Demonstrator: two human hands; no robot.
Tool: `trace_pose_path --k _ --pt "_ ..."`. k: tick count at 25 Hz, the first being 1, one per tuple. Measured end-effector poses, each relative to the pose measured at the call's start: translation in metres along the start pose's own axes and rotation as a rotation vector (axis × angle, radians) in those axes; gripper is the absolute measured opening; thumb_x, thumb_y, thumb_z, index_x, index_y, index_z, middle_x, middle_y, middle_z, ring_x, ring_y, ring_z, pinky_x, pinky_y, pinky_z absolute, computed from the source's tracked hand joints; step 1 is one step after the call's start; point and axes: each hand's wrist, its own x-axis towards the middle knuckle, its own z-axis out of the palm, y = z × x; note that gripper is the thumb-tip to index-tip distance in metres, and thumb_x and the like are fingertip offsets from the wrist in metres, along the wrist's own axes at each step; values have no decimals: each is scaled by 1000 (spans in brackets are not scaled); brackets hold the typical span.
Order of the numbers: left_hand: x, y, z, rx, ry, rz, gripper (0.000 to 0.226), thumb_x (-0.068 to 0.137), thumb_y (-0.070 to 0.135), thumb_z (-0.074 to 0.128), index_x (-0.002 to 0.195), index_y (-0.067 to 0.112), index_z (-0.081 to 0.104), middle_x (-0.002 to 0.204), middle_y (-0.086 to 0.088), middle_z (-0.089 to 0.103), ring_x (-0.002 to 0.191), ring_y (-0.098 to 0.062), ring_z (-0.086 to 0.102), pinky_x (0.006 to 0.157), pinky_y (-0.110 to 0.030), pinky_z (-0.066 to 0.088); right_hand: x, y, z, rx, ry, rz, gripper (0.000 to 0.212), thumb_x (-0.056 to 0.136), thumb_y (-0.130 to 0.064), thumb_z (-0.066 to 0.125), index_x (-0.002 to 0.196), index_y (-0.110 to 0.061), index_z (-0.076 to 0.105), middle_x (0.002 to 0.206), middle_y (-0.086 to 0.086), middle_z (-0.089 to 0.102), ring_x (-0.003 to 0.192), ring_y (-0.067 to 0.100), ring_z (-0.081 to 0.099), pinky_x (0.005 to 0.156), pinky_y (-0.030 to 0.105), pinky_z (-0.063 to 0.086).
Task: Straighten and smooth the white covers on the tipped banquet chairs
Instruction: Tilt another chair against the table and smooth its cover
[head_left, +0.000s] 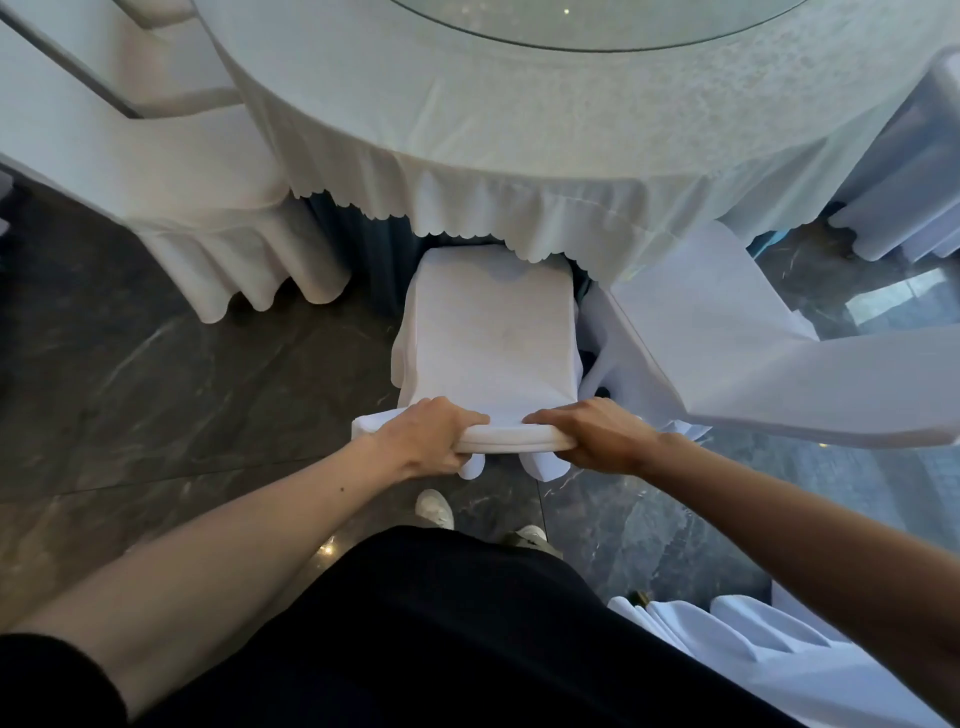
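Hands grip the top edge of a banquet chair (491, 332) pushed toward a round desk (519, 130), seen from a camera worn on the person's head. The left hand (426, 436) is curled shut around the left part of the chair's top rail, fingers over the front and thumb underneath, with the white cover (488, 343) bunched into a thick roll in its hold. The right hand (592, 434) is closed on the same roll at the right end, fingers pointing inward so that the two hands lie just apart along the rail. The cover lies mostly flat over the chair's back, and its far end reaches under the scalloped hem of the white tablecloth (467, 208). Two loose tails of fabric hang below the roll between the hands.

To the left stands another covered chair (171, 171), its skirt falling in folds to the dark marbled floor (156, 374). To the right a third covered chair (753, 353) leans at an angle, touching the desk's cloth. A fourth draped piece (769, 654) shows at the lower right corner. A round glass turntable (597, 23) sits on the desk at the top edge. Below the hands, two pale shoes (436, 509) and dark clothing (441, 623) fill the foreground.
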Motion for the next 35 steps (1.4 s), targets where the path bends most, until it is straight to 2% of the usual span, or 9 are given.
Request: trace_pose_path --k 4,9,14,17,20,23,25,30,35 --pt "17 -10 -17 -26 0 -12 12 77 15 58 89 17 61 77 -6 64 74 -27 59 70 -42 52 19 8 -15 -23 -9 70 46 84 -14 60 127 -29 55 97 2 70 82 26 63 64 32 42" --pt "27 -23 -27 -21 15 3 11 77 17 59 87 16 62 75 -7 62 72 -28 57 66 -38 51 36 7 -26 -1 -57 118 45 85 -14 58 128 -28 55 98 6 70 84 29 62 69 37 46" --pt "30 -26 -25 -19 40 41 13 81 24 65 93 21 61 81 0 63 74 -21 57 63 -27 38 33 3 -24 -20 0 186 42 86 -22 59 126 -33 55 102 0 70 87 26 64 69 38 49" --pt "29 -19 -23 -5 124 124 25 85 40 62 104 25 60 90 3 67 79 -19 61 61 -26 39 31 3 -20 -11 22 191 41 86 -27 61 126 -32 53 109 -3 67 93 25 63 71 41 51" --pt "36 5 -20 -23 166 160 51 84 59 53 124 27 58 106 2 70 85 -17 63 72 -31 51 21 18 -20 -1 13 173 53 88 -39 63 136 -27 44 124 0 61 106 23 59 78 41 51" --pt "57 36 -19 -9 198 106 67 82 71 40 130 28 54 117 1 68 97 -20 63 82 -39 52 -8 52 -33 -7 39 134 73 86 -59 57 145 -27 31 141 0 48 122 20 49 92 35 45" --pt "77 66 -19 -17 254 76 71 80 76 34 131 30 54 122 2 66 103 -22 62 85 -42 51 -36 82 -49 -22 59 116 79 83 -70 48 147 -29 25 148 0 40 129 21 44 101 37 42" --pt "155 186 -1 -50 395 70 57 86 65 44 128 28 52 123 4 63 104 -22 60 80 -36 48 -125 181 -104 -149 112 62 74 90 -59 50 149 -22 26 151 7 38 133 26 40 110 38 33" --pt "237 310 31 -54 319 110 77 81 72 47 139 22 43 138 0 54 120 -22 54 92 -41 47 -224 270 -160 -235 120 72 72 91 -55 52 147 -17 30 149 9 40 134 24 39 113 38 28"
